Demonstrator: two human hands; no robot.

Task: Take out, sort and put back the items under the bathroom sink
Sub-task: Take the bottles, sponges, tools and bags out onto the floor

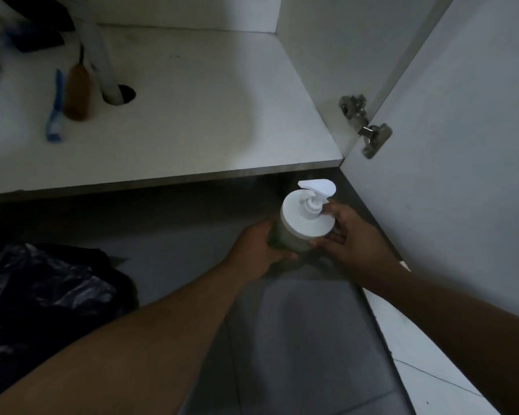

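Head view, near to far: over the grey tiled floor (pixel 297 339), the left hand (pixel 259 250) wraps the round white-capped pump bottle (pixel 304 223) while the right hand (pixel 351 238) has fingers (pixel 331 208) curled on its cap, probably steadying it. Farther left on the white cabinet shelf (pixel 207 115) lie a blue toothbrush (pixel 55 110) and brown brush (pixel 78 92).
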